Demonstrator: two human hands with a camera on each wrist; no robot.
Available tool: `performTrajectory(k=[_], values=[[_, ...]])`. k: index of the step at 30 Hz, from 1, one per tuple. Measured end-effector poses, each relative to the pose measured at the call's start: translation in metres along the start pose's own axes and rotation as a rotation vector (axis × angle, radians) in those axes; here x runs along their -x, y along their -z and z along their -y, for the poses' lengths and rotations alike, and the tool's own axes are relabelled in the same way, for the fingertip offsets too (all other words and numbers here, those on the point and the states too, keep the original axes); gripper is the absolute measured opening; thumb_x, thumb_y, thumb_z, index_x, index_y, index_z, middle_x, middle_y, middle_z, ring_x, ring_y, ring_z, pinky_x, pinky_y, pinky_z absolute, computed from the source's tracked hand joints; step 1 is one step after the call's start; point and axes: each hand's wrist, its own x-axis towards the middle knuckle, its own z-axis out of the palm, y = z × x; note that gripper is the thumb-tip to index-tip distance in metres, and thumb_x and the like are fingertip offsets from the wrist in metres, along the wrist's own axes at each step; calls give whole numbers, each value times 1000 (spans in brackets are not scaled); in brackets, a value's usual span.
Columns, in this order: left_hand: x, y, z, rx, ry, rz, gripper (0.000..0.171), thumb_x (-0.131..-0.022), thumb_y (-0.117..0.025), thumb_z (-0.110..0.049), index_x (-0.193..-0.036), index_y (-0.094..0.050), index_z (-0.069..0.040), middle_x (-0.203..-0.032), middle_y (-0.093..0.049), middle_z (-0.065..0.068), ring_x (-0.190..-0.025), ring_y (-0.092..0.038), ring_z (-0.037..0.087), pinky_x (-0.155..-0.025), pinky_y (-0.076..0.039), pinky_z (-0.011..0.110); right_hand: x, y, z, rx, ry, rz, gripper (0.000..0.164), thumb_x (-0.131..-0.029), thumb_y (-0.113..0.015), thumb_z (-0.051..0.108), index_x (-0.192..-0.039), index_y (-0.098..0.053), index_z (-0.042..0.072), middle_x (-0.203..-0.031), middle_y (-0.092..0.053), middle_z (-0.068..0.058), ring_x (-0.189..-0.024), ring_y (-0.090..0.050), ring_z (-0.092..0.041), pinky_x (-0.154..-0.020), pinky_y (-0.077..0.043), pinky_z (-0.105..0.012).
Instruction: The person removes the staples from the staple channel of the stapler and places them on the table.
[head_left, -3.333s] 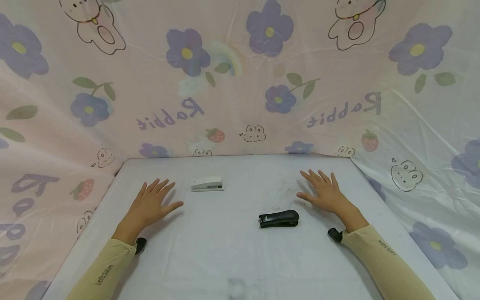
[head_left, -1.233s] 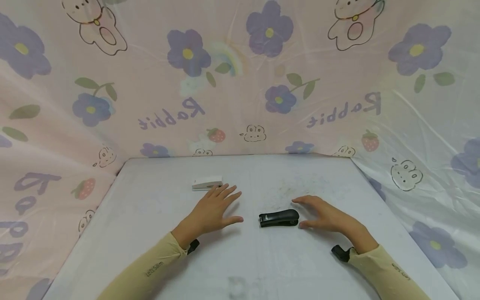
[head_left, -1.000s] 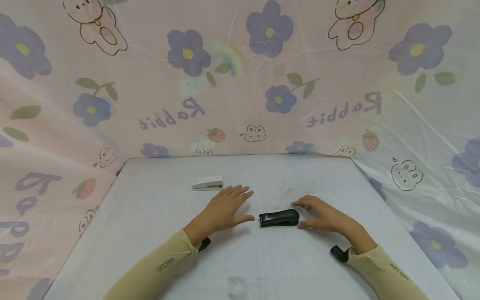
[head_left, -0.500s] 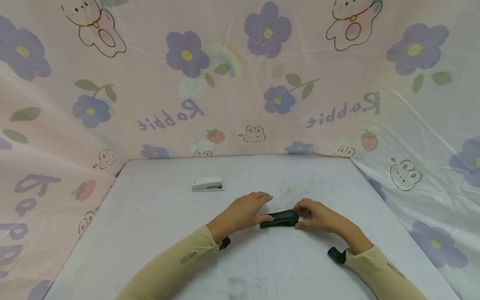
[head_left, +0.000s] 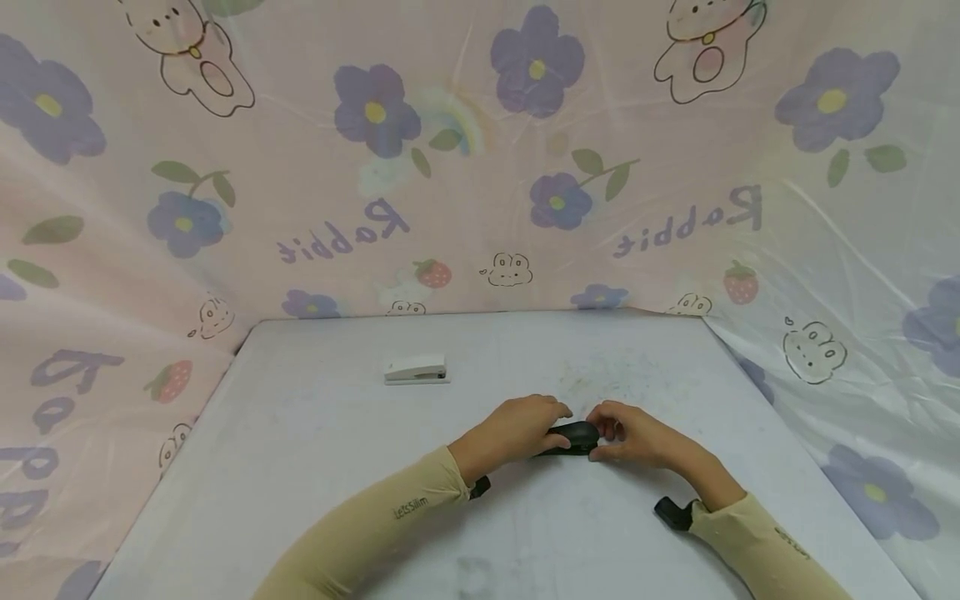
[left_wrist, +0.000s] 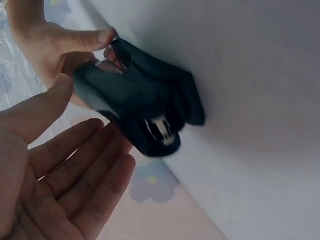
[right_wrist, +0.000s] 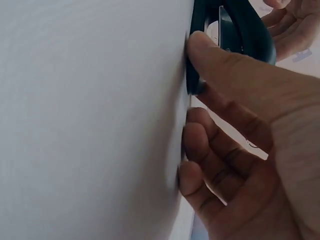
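Note:
A black stapler [head_left: 581, 435] lies on the white table, its left part covered by my left hand [head_left: 517, 427] in the head view. That hand arches over the stapler's front end. In the left wrist view its thumb [left_wrist: 42, 107] comes close to the top arm, while the loosely bent fingers [left_wrist: 95, 185] reach along the far side. My right hand [head_left: 641, 435] pinches the stapler's back end low down, with the thumb [right_wrist: 220, 57] against the base and the index finger behind it. The other right fingertips [right_wrist: 192, 140] rest at the table surface.
A white stapler [head_left: 415, 368] sits farther back on the table [head_left: 315, 467], left of centre. Patterned cloth [head_left: 480, 183] hangs behind and along both sides of the table. A small black device [head_left: 673, 513] is on my right wrist.
My left hand has come right from the table's left side to over the black stapler. My right hand has come down and left, closing its thumb and finger on the back end.

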Motion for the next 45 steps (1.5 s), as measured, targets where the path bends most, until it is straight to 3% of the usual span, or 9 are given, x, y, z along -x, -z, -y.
performTrajectory(k=[5,10,17,25,34,45], values=[[-7,-3,-7,-11,-30,-7,33,-100,-76,-41,-122,-75,-16,-105,-72,-5,-84,-56,3,-71,-46,19,-1,-1,0,-15,-4,3,32,-90,-91,26,-111,-67,22,-92,-61,2,-82,-57,-14,-72,-49,-28],[-13,-6,-14,-41,-23,-22,29,-100,-77,-42,-111,-75,-16,-96,-69,-6,-76,-53,3,-64,-42,19,0,-1,0,-25,-22,8,31,-90,-91,26,-108,-66,22,-90,-60,2,-81,-56,-14,-71,-47,-27],[-20,-10,-22,-67,7,-8,31,-99,-77,-44,-110,-72,-15,-97,-68,-6,-78,-56,4,-65,-46,19,1,-1,2,-47,-47,18,30,-91,-90,27,-104,-65,20,-89,-60,-1,-82,-56,-14,-71,-47,-27],[-25,-16,-28,-134,17,-9,36,-97,-80,-41,-119,-71,-15,-108,-71,-4,-97,-69,7,-78,-56,21,1,0,3,-45,-61,27,29,-90,-90,26,-100,-64,20,-88,-60,-3,-81,-56,-14,-70,-45,-28],[-25,-16,-27,-179,-30,-46,28,-98,-82,-36,-113,-71,-15,-105,-72,-4,-94,-70,8,-75,-57,22,1,-1,3,-62,-74,27,29,-90,-90,25,-100,-64,20,-87,-59,1,-80,-55,-12,-71,-45,-28],[-25,-15,-20,-130,-67,-54,28,-95,-86,-35,-111,-71,-16,-104,-72,-4,-92,-68,7,-77,-57,22,0,0,4,-71,-69,32,29,-91,-90,26,-99,-63,19,-87,-60,0,-79,-54,-12,-69,-43,-28]])
